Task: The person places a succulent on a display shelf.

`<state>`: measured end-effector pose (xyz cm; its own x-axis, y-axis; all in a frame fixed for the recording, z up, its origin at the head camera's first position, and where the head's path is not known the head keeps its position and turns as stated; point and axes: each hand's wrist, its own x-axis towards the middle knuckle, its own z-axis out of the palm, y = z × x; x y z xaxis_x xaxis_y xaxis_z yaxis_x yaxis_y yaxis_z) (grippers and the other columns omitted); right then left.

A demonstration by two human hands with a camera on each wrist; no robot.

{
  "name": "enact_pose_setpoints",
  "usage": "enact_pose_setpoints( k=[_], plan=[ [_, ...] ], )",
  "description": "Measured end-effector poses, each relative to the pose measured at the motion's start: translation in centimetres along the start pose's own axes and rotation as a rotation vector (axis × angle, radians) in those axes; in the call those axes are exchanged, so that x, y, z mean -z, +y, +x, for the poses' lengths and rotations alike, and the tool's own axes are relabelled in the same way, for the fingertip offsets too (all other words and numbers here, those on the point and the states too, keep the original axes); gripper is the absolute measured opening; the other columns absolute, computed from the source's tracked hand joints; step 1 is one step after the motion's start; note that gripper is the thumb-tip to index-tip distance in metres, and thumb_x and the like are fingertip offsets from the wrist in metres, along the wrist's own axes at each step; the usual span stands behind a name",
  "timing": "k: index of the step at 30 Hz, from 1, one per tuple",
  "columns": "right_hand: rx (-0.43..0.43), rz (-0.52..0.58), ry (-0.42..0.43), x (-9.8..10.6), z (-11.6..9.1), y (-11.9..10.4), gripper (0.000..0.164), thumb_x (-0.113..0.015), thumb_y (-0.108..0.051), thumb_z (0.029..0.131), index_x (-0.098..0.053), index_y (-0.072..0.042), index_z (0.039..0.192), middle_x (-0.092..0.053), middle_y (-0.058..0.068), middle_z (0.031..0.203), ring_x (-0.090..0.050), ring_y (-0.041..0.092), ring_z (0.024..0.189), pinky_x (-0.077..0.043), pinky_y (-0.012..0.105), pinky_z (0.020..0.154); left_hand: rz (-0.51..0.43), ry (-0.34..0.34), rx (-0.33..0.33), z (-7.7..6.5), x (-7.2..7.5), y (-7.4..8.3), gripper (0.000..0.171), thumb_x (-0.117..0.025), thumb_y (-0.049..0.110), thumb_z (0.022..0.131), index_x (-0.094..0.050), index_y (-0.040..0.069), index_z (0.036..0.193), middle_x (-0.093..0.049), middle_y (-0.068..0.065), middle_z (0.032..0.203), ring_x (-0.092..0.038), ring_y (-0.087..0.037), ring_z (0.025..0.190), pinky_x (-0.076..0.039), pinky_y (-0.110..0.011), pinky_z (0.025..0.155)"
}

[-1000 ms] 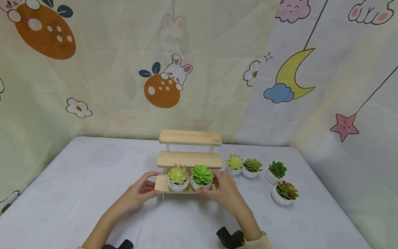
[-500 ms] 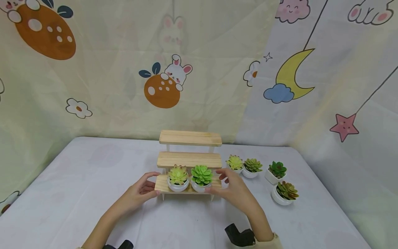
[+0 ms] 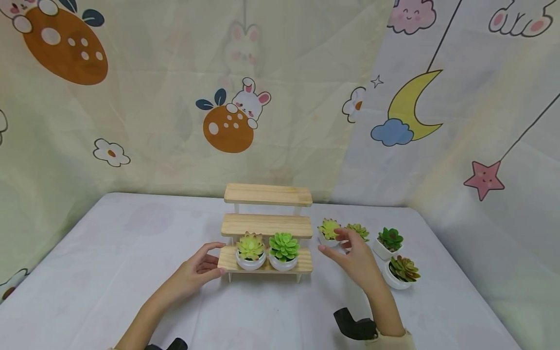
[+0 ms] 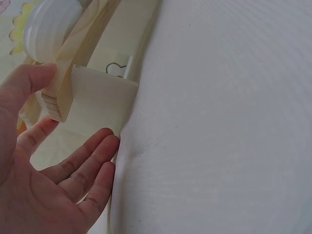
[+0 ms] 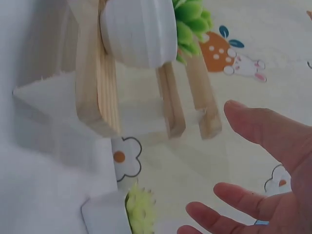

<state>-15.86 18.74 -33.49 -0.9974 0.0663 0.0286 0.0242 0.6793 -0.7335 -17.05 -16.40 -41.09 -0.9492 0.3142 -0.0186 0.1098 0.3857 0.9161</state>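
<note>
A three-tier wooden plant stand (image 3: pixel 267 225) stands mid-table in the head view. On its lowest step, side by side, sit a yellow-green potted succulent (image 3: pixel 250 247) and a bright green potted succulent (image 3: pixel 284 248), both in white pots. My left hand (image 3: pixel 199 267) pinches the left end of that step between thumb and index finger; in the left wrist view, the other fingers (image 4: pixel 80 178) extend free below it. My right hand (image 3: pixel 358 260), fingers spread and holding nothing, is right of the stand, partly covering a pale yellow-green succulent (image 3: pixel 329 227) and an olive-green succulent (image 3: pixel 359 230).
Farther right on the white-covered table (image 3: pixel 140 233) stand a dark green succulent (image 3: pixel 390 239) in a squarish white pot and a reddish-green succulent (image 3: pixel 403 268) in a round one. A printed cloth (image 3: pixel 297 97) hangs behind the table.
My right hand has let go of the bright green potted succulent on the lowest step and moved right towards the pots on the table. My left hand has stayed on the stand.
</note>
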Motion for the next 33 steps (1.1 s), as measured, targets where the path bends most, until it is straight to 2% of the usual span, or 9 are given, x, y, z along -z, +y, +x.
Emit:
enact_pose_setpoints(
  k=[7,19,33],
  plan=[
    [-0.041,-0.026,0.033,0.7,0.6,1.8,0.075,-0.068,-0.046,0.082,-0.040,-0.002,0.135,-0.045,0.022,0.132,-0.045,0.037,0.119,-0.041,0.049,0.094,-0.009,-0.001,0.002,0.0,0.0,0.0,0.058,-0.068,0.023,0.085,-0.040,0.018,0.135,-0.061,-0.013,0.109,-0.059,-0.018,0.097,-0.047,-0.021,0.081],
    [-0.142,-0.039,0.040,1.4,1.3,4.3,0.089,-0.065,-0.050,0.082,-0.025,0.001,0.142,-0.030,0.027,0.139,-0.037,0.043,0.122,-0.040,0.054,0.093,-0.002,0.000,0.001,0.0,0.0,0.1,0.058,-0.068,0.024,0.085,-0.039,0.018,0.135,-0.061,-0.014,0.108,-0.059,-0.018,0.097,-0.047,-0.022,0.080],
    [-0.160,0.031,0.112,1.4,2.0,5.7,0.086,-0.066,-0.044,0.084,-0.022,0.000,0.144,-0.025,0.027,0.141,-0.037,0.039,0.119,-0.041,0.050,0.089,-0.007,0.001,-0.006,0.1,0.0,-0.1,0.058,-0.068,0.023,0.085,-0.039,0.017,0.135,-0.061,-0.014,0.108,-0.059,-0.019,0.097,-0.048,-0.021,0.079]
  ],
)
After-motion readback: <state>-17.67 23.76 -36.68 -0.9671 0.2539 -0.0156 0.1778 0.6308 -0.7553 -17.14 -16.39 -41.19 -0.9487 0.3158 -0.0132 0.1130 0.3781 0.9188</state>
